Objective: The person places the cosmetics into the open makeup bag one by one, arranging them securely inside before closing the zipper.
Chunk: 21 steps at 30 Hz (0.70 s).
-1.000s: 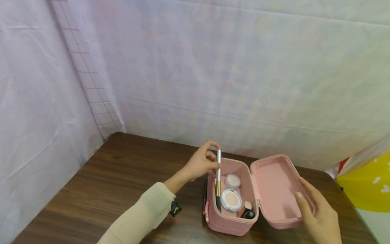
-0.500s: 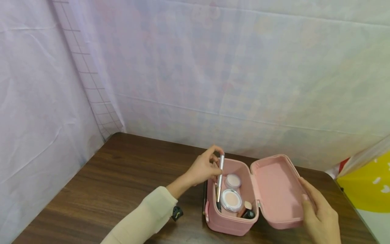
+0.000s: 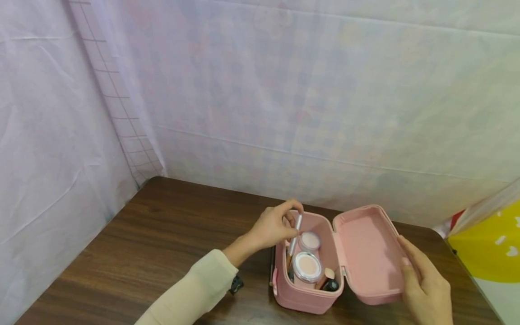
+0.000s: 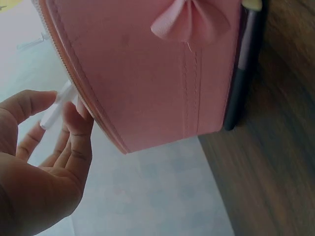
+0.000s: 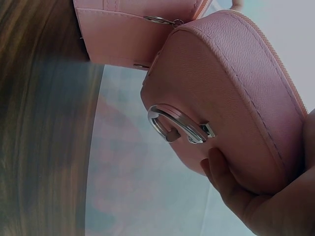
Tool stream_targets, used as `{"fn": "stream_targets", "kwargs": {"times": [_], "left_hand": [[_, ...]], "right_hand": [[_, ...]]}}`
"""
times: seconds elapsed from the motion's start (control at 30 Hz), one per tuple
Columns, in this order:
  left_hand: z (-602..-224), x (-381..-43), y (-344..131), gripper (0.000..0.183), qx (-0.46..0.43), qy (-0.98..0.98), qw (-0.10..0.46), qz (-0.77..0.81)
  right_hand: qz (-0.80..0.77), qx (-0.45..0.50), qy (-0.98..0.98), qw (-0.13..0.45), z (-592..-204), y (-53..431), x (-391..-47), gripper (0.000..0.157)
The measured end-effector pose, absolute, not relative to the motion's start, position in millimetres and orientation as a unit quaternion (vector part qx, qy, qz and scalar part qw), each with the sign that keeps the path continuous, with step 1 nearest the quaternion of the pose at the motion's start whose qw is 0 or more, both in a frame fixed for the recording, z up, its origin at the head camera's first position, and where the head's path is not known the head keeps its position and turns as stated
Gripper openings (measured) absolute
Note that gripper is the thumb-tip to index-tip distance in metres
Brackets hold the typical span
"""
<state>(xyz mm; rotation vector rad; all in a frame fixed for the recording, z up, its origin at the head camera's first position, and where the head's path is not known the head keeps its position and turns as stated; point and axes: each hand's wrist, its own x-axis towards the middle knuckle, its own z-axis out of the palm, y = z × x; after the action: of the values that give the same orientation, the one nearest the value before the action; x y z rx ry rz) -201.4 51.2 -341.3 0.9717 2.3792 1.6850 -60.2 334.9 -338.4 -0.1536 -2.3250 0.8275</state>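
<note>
A pink makeup case (image 3: 304, 303) stands on the table with its lid (image 3: 370, 253) swung out to the right. My left hand (image 3: 273, 229) pinches a slim silver pen-shaped stick (image 3: 292, 247) over the case's left side, its lower end down inside. In the left wrist view, the stick's pale end (image 4: 51, 115) shows between thumb and fingers. My right hand (image 3: 429, 285) holds the lid's outer edge, thumb on the inner side and fingers behind. Inside the case lie a round compact (image 3: 307, 267), a small round pot (image 3: 310, 241) and a black-ended item (image 3: 330, 285).
Against the case's left side lies a dark-handled brush (image 4: 243, 73). The lid's outside carries a metal handle (image 5: 179, 123), and a bow (image 4: 191, 22) decorates the case front. A pale curtain (image 3: 284, 113) hangs behind the brown table (image 3: 162, 225). Something yellow (image 3: 487, 248) stands beyond its right edge.
My left hand has moved down and slightly right, lowering the silver stick deeper into the case and tilting it. My right hand stays on the lid.
</note>
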Motion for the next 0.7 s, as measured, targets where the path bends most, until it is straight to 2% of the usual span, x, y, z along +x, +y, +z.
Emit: {"fn": "stream_targets", "kwargs": {"times": [0.13, 0.43, 0.7], "left_hand": [[-339.1, -201.9, 49.9, 0.037, 0.336, 0.799, 0.001, 0.498], [-337.6, -202.4, 49.7, 0.029, 0.340, 0.825, -0.019, 0.452], [-342.9, -204.2, 50.0, 0.027, 0.375, 0.829, -0.012, 0.414]], "right_hand": [[0.318, -0.051, -0.887, 0.330, -338.3, 335.9, -60.8, 0.041], [0.319, -0.049, -0.885, 0.337, -337.6, 334.9, -59.6, 0.039], [0.334, -0.051, -0.880, 0.333, -338.2, 335.1, -58.3, 0.039]]}}
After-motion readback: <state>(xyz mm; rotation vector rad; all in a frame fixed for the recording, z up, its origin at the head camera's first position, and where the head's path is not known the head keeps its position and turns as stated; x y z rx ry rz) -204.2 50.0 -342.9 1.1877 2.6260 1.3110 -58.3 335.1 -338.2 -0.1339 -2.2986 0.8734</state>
